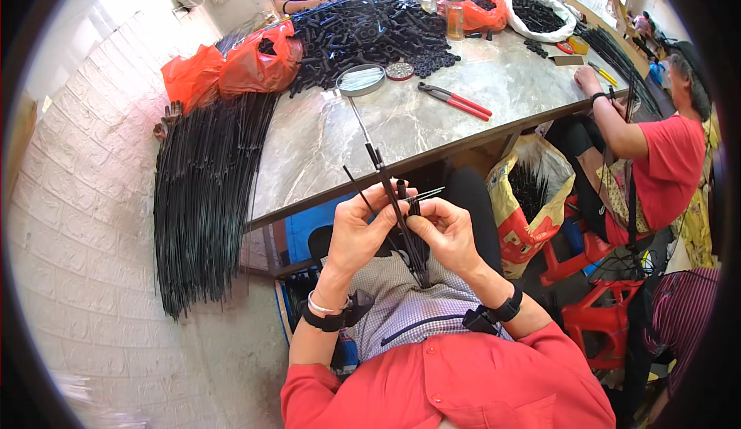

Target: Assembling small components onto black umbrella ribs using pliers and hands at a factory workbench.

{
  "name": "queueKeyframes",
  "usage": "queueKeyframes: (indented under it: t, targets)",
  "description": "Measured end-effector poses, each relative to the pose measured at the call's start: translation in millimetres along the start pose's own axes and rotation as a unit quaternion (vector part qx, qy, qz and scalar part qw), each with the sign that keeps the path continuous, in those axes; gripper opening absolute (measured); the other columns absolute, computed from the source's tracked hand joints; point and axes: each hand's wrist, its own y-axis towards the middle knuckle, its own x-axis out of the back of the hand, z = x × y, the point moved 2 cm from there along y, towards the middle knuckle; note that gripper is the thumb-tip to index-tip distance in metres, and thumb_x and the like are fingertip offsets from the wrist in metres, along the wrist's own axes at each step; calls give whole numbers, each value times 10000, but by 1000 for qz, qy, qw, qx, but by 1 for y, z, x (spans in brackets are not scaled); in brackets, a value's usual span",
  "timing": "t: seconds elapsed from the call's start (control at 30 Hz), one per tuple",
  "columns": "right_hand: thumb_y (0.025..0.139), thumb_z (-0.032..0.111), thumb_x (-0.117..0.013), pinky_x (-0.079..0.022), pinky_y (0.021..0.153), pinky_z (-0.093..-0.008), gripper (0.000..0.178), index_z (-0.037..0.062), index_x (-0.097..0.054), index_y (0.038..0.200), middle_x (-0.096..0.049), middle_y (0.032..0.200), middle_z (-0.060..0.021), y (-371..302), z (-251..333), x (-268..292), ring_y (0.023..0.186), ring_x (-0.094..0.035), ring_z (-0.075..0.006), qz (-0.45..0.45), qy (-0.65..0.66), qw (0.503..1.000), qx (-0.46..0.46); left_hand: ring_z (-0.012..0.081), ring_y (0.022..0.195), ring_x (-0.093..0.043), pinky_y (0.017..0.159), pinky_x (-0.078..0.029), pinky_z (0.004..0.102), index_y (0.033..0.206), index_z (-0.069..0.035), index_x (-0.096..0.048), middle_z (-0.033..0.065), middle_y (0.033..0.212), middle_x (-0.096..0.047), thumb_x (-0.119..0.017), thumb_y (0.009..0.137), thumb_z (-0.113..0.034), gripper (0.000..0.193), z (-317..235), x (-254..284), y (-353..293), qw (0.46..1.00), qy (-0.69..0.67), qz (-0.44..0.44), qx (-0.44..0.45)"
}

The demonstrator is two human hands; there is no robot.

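In front of my lap, my left hand (361, 232) is closed on thin black rods (380, 163), pinched between thumb and fingers and pointing up toward the table. Close beside it, my right hand (446, 238) grips the same bundle of dark pieces, whose lower ends reach down to my apron (432, 305). A short black tube (401, 188) stands up between the two hands. Thin pale sticks (429, 194) poke out from the fingers of my right hand. Where the single pieces meet is partly hidden by my fingers.
Black tubular parts (370, 32) are heaped on the marble-look table (324, 151), near red-handled pliers (455, 101) and a round dish (360, 79) of pale sticks. Long black rods (204, 205) hang over the left edge. A sack (532, 197) and another person (664, 143) are at right.
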Motion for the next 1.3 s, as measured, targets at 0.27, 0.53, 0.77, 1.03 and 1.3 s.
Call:
queueKeyframes:
  t: [0.27, 0.53, 0.77, 1.03, 1.3]
  targets:
    - [889, 63, -660, -498, 722, -208, 107, -18, -644, 957, -658, 853, -19, -5, 4, -7, 799, -587, -47, -20, -25, 999, -4, 107, 945, -620, 849, -507, 270, 1096, 4, -643, 68, 1021, -690, -727, 804, -44, 308, -10, 0, -5, 998, 67, -9, 7]
    - [853, 36, -691, -487, 695, -190, 116, -30, -669, 946, -657, 854, -6, 24, -12, 23, 780, -586, -43, 86, 66, 990, -85, 92, 879, -613, 792, -514, 255, 1066, 17, -639, 39, 948, -679, -690, 819, -5, 253, 2, 11, 17, 995, 77, 56, 32]
    - [841, 50, -712, -460, 608, -172, 95, -20, -670, 889, -644, 800, 17, 40, -22, 33, 715, -566, -19, 71, 78, 989, -104, 143, 913, -632, 838, -525, 281, 1036, 31, -648, 79, 995, -674, -689, 800, 47, 240, 12, 9, 38, 995, 31, 48, 77]
    - [870, 96, -696, -459, 590, -172, 131, -26, -648, 867, -649, 779, 1, 47, -16, 29, 722, -586, -21, 26, 62, 992, -102, 161, 952, -656, 832, -529, 288, 1106, 17, -626, 101, 986, -700, -739, 776, 4, 350, 8, -2, 43, 979, 191, -51, 57]
    - [833, 48, -713, -474, 636, -201, 111, -31, -663, 894, -671, 801, -23, 50, -21, 42, 734, -584, -38, 39, 64, 995, -68, 206, 958, -663, 837, -547, 312, 1112, 41, -612, 130, 1002, -688, -714, 765, 68, 363, 14, 3, 51, 990, 90, 8, 104]
